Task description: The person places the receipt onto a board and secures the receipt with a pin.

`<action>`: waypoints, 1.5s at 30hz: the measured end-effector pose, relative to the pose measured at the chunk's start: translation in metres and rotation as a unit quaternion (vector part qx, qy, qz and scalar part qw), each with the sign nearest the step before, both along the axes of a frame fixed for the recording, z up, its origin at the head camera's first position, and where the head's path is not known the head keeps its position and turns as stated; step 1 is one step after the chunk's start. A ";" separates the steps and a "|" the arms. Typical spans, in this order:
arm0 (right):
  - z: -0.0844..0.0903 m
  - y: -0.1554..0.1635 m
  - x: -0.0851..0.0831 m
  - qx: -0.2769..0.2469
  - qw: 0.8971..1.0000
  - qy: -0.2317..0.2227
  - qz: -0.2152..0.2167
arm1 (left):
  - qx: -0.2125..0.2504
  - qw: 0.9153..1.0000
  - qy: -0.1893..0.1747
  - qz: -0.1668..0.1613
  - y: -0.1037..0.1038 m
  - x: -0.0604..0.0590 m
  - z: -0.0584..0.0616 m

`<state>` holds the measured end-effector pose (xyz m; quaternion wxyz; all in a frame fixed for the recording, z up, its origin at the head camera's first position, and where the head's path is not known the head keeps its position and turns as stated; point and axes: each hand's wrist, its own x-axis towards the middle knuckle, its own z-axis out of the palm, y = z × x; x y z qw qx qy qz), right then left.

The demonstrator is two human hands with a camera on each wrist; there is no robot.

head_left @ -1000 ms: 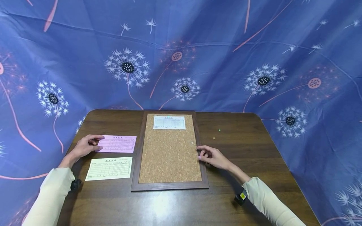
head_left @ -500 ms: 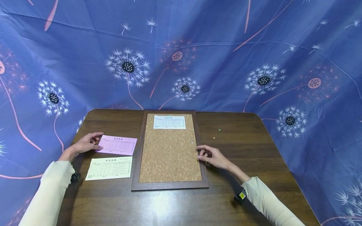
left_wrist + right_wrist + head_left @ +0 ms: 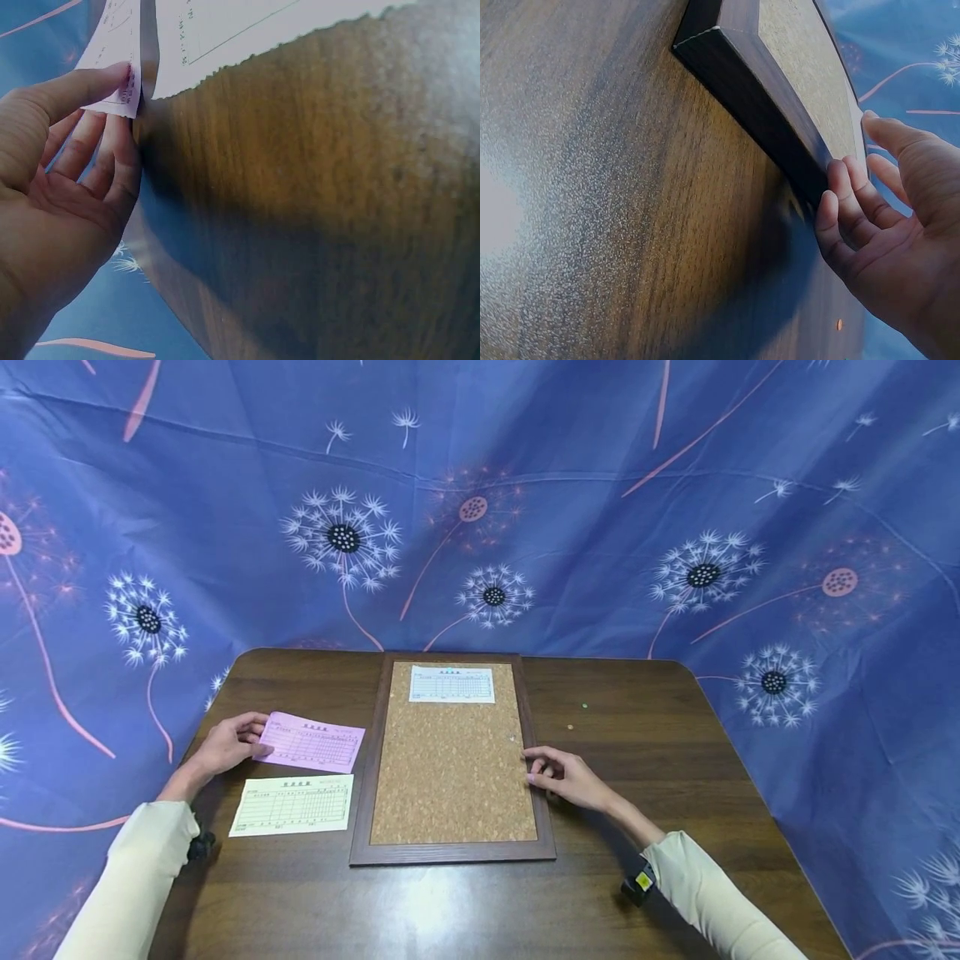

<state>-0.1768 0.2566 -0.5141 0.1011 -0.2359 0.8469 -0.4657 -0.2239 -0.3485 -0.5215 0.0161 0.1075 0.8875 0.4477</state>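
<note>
My left hand (image 3: 225, 747) pinches the left end of a pink printed form (image 3: 318, 745), its far left corner raised. In the left wrist view the thumb (image 3: 105, 81) lies on top of the slip, with the other fingers behind it. A pale yellow form (image 3: 292, 806) lies flat just nearer. My right hand (image 3: 573, 779) rests at the right edge of a wood-framed cork board (image 3: 453, 777). In the right wrist view its loosely bent fingertips touch or nearly touch the frame (image 3: 769, 112). A white form (image 3: 452, 687) is on the board's top, with a small teal pin (image 3: 449, 671).
A small clear pin (image 3: 512, 738) sits at the cork's right side. On the table (image 3: 637, 735), right of the board, lie a tiny green piece (image 3: 585, 706) and a tiny orange piece (image 3: 570, 727). A blue dandelion-print cloth (image 3: 570, 568) hangs behind and at both sides.
The pink form has tilted, its left end raised and its right end angled nearer the yellow form. My left hand has shifted slightly with it. The right hand stays at the frame.
</note>
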 end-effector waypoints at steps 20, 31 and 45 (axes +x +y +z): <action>0.002 0.000 0.000 -0.009 1.000 0.003 -0.005 | 0.248 0.965 -0.062 0.063 -0.004 0.009 0.025; 0.002 0.000 -0.001 -0.019 1.000 -0.001 0.001 | 0.282 0.954 -0.084 0.055 0.019 0.005 0.040; 0.019 -0.058 -0.012 -0.033 0.999 -0.011 0.035 | 0.274 0.951 -0.142 0.030 0.072 -0.003 0.035</action>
